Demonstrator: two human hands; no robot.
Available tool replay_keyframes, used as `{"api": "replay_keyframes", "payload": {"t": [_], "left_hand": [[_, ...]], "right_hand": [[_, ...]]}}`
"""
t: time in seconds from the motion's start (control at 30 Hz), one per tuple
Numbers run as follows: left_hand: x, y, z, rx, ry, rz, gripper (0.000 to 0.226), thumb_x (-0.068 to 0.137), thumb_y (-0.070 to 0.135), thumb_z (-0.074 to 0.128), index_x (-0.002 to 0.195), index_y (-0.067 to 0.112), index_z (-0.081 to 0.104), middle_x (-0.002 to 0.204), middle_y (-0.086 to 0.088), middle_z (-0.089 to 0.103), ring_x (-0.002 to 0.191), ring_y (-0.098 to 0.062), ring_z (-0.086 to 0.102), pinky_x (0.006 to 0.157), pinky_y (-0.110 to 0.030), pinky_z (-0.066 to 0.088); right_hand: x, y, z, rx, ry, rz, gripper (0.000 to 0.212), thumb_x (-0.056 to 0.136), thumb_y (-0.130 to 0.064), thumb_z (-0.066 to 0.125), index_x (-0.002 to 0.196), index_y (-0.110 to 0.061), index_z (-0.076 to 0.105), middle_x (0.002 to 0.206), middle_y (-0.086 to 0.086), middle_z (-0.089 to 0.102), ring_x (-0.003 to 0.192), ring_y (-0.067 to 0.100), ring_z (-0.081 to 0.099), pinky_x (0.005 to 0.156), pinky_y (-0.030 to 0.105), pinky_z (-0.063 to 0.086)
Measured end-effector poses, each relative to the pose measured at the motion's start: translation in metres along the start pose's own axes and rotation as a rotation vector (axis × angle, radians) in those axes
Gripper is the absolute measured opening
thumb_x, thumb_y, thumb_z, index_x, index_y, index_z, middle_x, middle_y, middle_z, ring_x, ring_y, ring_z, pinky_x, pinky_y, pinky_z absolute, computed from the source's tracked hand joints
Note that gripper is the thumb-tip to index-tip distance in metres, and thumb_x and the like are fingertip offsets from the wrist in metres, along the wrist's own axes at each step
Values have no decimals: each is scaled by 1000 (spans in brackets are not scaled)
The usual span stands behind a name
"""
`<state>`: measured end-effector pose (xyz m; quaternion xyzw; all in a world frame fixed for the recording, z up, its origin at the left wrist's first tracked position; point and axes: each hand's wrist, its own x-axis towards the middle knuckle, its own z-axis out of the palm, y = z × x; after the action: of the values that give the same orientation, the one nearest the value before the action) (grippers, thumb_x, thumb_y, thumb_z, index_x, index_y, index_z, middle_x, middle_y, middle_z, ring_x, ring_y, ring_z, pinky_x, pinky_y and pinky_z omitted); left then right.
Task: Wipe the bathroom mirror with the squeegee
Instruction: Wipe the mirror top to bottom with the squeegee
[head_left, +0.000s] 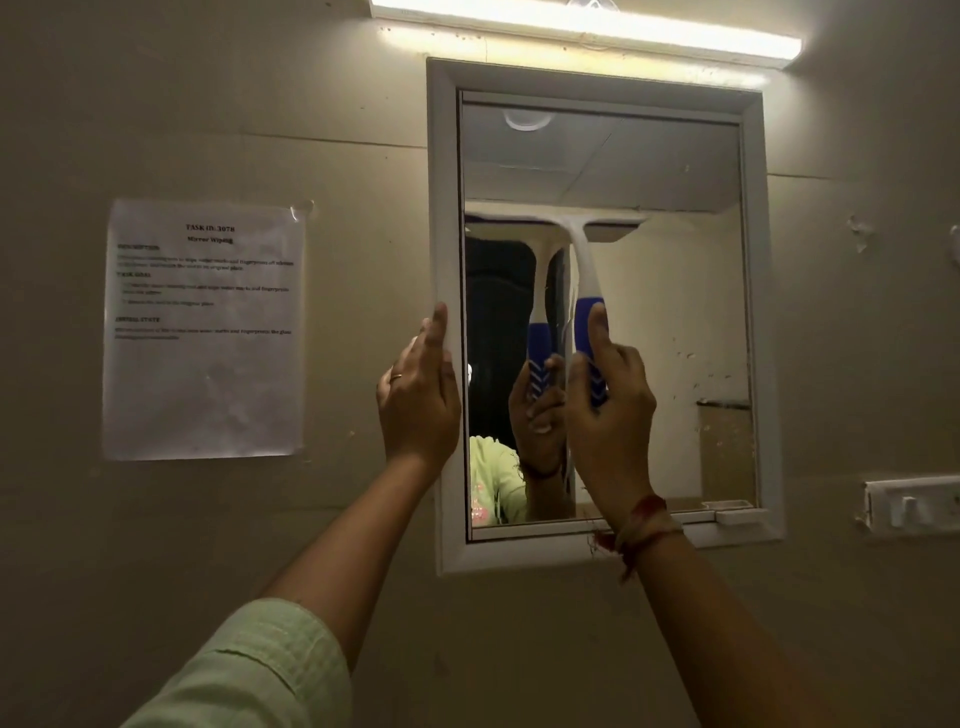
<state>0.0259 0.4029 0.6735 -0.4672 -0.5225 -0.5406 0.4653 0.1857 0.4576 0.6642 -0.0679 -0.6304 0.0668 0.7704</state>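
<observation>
On the mirror (675, 322), the squeegee (586, 260) sets its blade flat across the glass, handle gripped in the right hand (608, 405), likely for a downward pull; the left hand (421, 400) presses straight-fingered on the frame (447, 208), probably steadying it.

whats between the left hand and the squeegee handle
Head view: only a strip of mirror glass, reflecting the squeegee handle. The left hand rests on the white frame.

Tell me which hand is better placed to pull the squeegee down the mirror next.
Right. The right hand grips the squeegee by its handle, blade on the upper mirror; the left hand only rests on the frame.
</observation>
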Motion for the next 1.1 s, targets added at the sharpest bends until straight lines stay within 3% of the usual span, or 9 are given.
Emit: {"api": "replay_keyframes", "payload": {"t": [0.13, 0.27, 0.47, 0.57, 0.67, 0.8, 0.9, 1.1], "left_hand": [[0, 0, -1, -9, -5, -11, 46, 99, 23, 33, 142, 27, 16, 133, -10, 54, 112, -24, 56, 90, -51, 45], [-1, 1, -1, -8, -6, -9, 46, 99, 22, 33, 141, 29, 14, 130, -11, 56, 110, -26, 57, 90, -52, 45], [-1, 1, 0, 1, -3, -15, 47, 99, 21, 34, 141, 29, 14, 131, -11, 54, 111, -25, 57, 89, -53, 45], [-1, 2, -1, 4, -6, -12, 47, 99, 22, 33, 141, 30, 13, 131, -10, 55, 110, -26, 57, 89, -53, 45], [-1, 2, -1, -4, -9, -16, 46, 99, 23, 32, 141, 31, 14, 127, -12, 57, 107, -27, 58, 89, -52, 45], [-1, 1, 1, 5, 1, -17, 46, 99, 24, 31, 142, 29, 16, 120, -14, 61, 101, -25, 60, 90, -50, 44], [-1, 0, 1, 12, 4, -15, 46, 99, 24, 32, 142, 29, 16, 121, -13, 61, 101, -24, 60, 89, -49, 45], [-2, 0, 0, 7, 3, -3, 46, 99, 23, 32, 141, 29, 15, 121, -13, 61, 102, -26, 60, 87, -50, 47]], "right_hand": [[-40, 13, -12, 71, -76, 20, 51, 92, -8, 50, 140, -15, 35, 107, 7, 52, 88, 0, 54, 77, 3, 47], [-23, 20, -19, 72, -57, 18, 50, 90, -7, 53, 137, -18, 38, 102, 2, 52, 86, -8, 53, 72, 3, 47], [1, 13, -10, 129, -58, 57, 48, 92, -19, 52, 136, -27, 35, 111, 1, 56, 86, 5, 57, 74, 14, 53], [-35, 22, -13, 169, -87, 87, 48, 91, -17, 51, 137, -22, 37, 111, 13, 59, 92, 18, 61, 74, 26, 57], [-63, 25, -17, 202, -116, 117, 46, 90, -15, 51, 136, -17, 41, 108, 13, 60, 90, 18, 63, 71, 29, 58], [-37, 19, -18, 262, -132, 196, 48, 90, -19, 52, 137, -17, 42, 113, 10, 60, 90, 28, 65, 73, 48, 58], [-13, 11, -14, 339, -127, 237, 47, 90, -17, 54, 135, -24, 42, 117, 0, 60, 89, 26, 68, 72, 38, 60], [-56, 17, -12, 392, -135, 289, 42, 93, -15, 45, 135, -18, 42, 109, 15, 60, 75, 22, 64, 59, 26, 58]]}}
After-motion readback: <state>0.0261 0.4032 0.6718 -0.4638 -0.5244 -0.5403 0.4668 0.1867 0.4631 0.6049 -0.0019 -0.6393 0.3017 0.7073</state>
